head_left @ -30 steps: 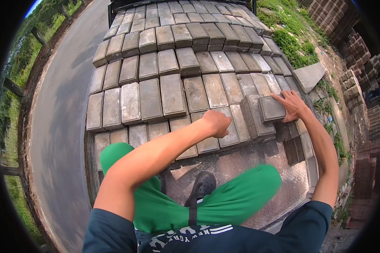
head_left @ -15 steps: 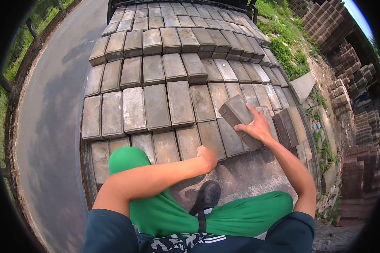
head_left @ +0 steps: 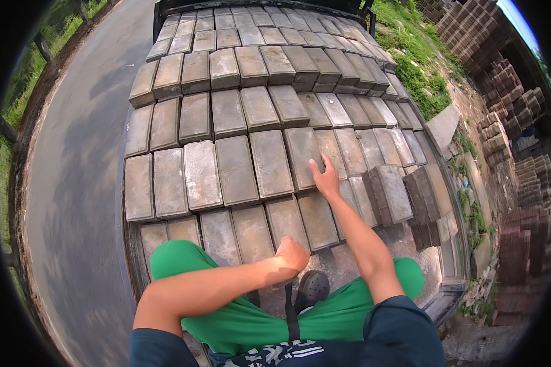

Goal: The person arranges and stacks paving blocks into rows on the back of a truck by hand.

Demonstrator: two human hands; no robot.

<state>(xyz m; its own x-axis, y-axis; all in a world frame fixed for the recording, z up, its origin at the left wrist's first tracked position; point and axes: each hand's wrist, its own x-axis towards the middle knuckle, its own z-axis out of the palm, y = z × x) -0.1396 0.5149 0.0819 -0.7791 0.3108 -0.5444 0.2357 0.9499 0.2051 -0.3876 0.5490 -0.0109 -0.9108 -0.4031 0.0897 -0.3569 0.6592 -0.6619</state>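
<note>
A grey rectangular concrete block (head_left: 301, 153), clasped in the right hand (head_left: 326, 179) half a second ago, now sits at the right end of a raised row of grey blocks (head_left: 236, 171), midway across the patterned metal bed (head_left: 423, 260), lengthening that row by one. The right fingers stand apart at its right side; the left hand (head_left: 292, 255) hangs with fingers curled together.

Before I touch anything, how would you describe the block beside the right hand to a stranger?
On the vehicle bed, take the second row from the knees. The sixth block from the left, beside the right hand, stands higher than its right neighbour.
</note>
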